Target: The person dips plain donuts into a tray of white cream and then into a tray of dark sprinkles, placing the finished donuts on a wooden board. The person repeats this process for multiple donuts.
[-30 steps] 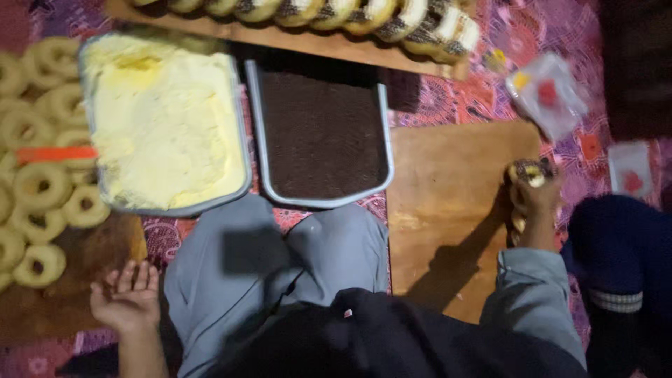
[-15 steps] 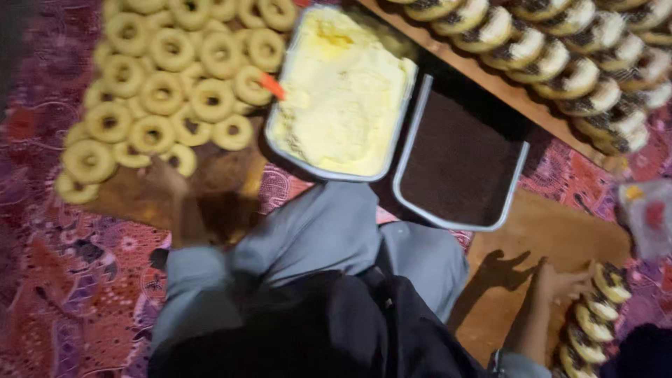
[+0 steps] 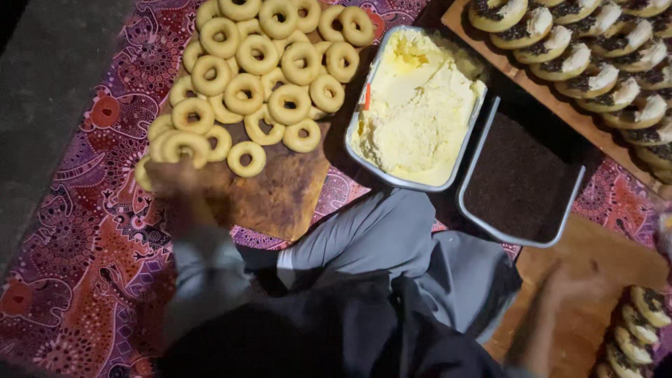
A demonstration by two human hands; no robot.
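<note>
The left hand point(image 3: 171, 183), blurred, lay at the near-left edge of the heap of plain ring doughnuts point(image 3: 262, 77), over the nearest ring; whether it had closed on one could not be told. The rings were piled on a wooden board point(image 3: 280, 196) that sat on a patterned red cloth point(image 3: 84, 231). Just right of the board stood a metal tray of pale yellow cream point(image 3: 416, 112), and right of that a tray of dark crumbs point(image 3: 521, 182). Farther right, the right hand point(image 3: 570, 290), also blurred, rested on a second board point(image 3: 616, 255) beside a row of filled doughnuts point(image 3: 633, 329); its grip could not be told.
</note>
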